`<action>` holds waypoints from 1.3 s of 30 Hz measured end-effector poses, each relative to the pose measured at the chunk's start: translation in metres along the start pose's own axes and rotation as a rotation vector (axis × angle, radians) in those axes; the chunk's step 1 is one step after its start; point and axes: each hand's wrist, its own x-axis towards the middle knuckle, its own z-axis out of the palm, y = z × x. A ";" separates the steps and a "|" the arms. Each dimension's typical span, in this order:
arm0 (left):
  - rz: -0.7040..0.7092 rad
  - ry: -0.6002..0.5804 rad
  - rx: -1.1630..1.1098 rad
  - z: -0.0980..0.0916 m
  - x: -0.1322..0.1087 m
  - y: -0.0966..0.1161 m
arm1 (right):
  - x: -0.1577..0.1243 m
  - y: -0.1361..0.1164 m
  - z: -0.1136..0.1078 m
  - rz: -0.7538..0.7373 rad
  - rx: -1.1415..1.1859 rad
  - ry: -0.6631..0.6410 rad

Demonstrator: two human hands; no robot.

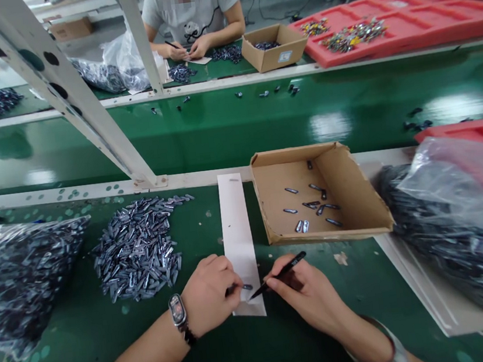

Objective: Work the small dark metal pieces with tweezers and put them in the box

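Note:
My left hand (213, 293), a smart band on its wrist, pinches a small dark glossy part (246, 286) over the near end of a white paper strip (235, 223). My right hand (305, 290) is closed around black tweezers (285, 268). Their pointed tip slants down to the left, close beside the part; whether it touches cannot be made out. Left of the strip lies a heap of similar dark parts (138, 249). Beyond my right hand stands an open cardboard box (324, 226) with several such parts scattered on its bottom.
Plastic bags of dark parts lie at the left (20, 278) and right (463, 236), the right one over white sheets (427, 293). A slanting metal post (74, 107) rises from the bench's far rail. Across a green belt (217, 125), a co-worker (198, 10) handles small parts.

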 end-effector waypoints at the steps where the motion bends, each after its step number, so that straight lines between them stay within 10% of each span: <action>1: 0.003 0.007 -0.003 0.000 0.000 0.000 | 0.000 0.001 -0.001 0.006 0.037 0.018; 7: 0.023 0.008 -0.017 0.001 0.000 -0.002 | 0.001 0.017 0.000 -0.058 0.135 0.162; 39: 0.019 -0.185 0.087 -0.003 -0.001 0.005 | 0.001 0.012 0.001 -0.444 0.002 0.103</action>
